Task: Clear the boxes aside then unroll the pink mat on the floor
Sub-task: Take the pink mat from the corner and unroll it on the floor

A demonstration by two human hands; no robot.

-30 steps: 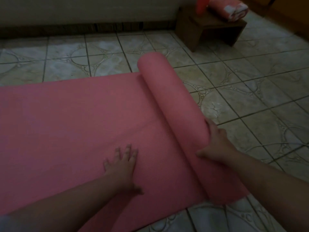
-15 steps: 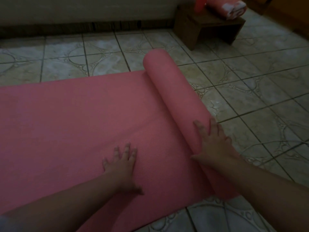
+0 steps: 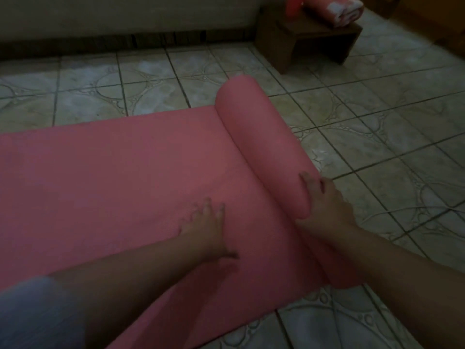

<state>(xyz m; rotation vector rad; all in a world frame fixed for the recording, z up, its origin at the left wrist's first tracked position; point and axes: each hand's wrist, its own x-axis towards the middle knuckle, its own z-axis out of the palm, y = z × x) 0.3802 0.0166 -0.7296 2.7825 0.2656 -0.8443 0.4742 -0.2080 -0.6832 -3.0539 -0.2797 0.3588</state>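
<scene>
The pink mat (image 3: 113,172) lies partly unrolled on the tiled floor, flat across the left and middle. Its rolled part (image 3: 256,137) runs diagonally from the upper middle toward the lower right. My left hand (image 3: 206,230) rests palm down on the flat mat just left of the roll, fingers spread, holding nothing. My right hand (image 3: 324,202) cups the right side of the roll near its near end, fingertips over the top. My right forearm hides the roll's nearest stretch. No boxes are in view.
A low wooden stool (image 3: 314,39) stands at the back right with a folded pink cloth (image 3: 334,8) and a red object (image 3: 293,3) on it. A wall base runs along the back. Patterned tile floor (image 3: 390,147) lies to the right of the roll.
The roll has turned a little further to the right, leaving more mat flat. My right hand has shifted round to the roll's right side. My left hand stays pressed on the mat.
</scene>
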